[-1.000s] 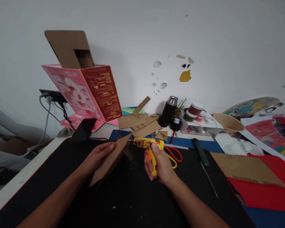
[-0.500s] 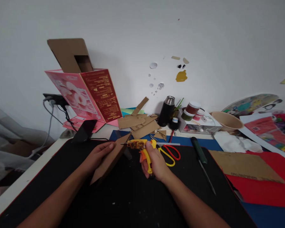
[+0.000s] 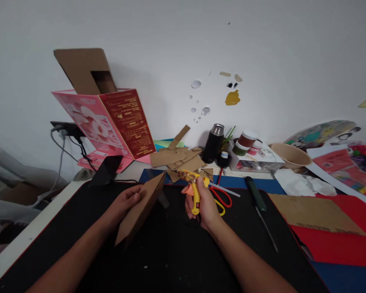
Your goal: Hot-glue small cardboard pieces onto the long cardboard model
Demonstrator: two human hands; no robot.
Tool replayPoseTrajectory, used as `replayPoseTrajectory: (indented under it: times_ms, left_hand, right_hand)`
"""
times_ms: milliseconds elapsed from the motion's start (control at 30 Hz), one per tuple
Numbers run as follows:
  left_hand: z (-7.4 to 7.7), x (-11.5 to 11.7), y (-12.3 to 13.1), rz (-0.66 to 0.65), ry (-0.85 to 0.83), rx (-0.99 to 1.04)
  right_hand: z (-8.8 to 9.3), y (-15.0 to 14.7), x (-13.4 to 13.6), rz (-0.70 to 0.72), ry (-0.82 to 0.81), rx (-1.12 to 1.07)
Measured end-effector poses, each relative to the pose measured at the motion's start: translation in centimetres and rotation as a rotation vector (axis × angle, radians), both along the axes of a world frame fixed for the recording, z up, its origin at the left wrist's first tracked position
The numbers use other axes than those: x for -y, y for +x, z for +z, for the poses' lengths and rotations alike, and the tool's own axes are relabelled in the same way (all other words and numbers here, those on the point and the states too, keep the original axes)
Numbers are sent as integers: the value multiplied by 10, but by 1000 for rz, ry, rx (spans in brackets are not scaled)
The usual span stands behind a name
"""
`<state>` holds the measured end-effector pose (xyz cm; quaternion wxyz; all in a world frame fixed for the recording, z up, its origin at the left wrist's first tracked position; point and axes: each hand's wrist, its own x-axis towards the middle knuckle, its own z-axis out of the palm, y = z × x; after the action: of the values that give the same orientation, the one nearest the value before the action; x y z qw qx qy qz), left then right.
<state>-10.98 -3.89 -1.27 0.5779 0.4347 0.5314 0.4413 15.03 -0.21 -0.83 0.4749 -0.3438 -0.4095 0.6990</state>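
Head view: left of the frame's centre, the left hand (image 3: 124, 204), fingers bent, grips the left edge of a folded cardboard piece (image 3: 142, 209). Near centre, the right hand (image 3: 206, 206) is wrapped around the handle of a yellow hot glue gun (image 3: 195, 198), its nozzle apart from the cardboard. Scissors (image 3: 231, 199) lie just to its right on a black mat (image 3: 171, 256).

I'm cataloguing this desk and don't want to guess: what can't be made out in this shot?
In the head view:
- The left hand's full grip: partly hidden by the cardboard piece.
- Most of the blades of the scissors: behind the right hand and glue gun.
- The box's fine print: too small.
- The red sheet's far end: cut off by the right edge.
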Motion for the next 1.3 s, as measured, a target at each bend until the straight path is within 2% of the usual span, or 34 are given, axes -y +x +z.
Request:
replayPoseTrajectory:
  times_ms: [100,167,333,433,600,800,1067,1300]
  left_hand:
    - [6,8,9,-60,14,38]
    - [13,15,19,-103,62,-4]
    - [31,32,44,-266,174,-28]
    - [35,37,54,-335,221,-2]
    - [32,38,57,-410,262,59]
    - [27,36,49,-333,336,6]
    - [25,37,52,-327,265,21]
    - [25,42,67,-447,225,95]
  right_hand:
    - [1,1,-2,-44,-25,-8]
    - [1,1,-1,-53,-37,11]
    - [-1,-2,6,29,-55,51]
    - [-1,-5,9,33,-54,72]
    - [3,-7,11,-13,-22,72]
    - [3,-7,11,66,-38,92]
    - [6,-5,13,58,-37,85]
    - [-1,-8,10,-108,-49,59]
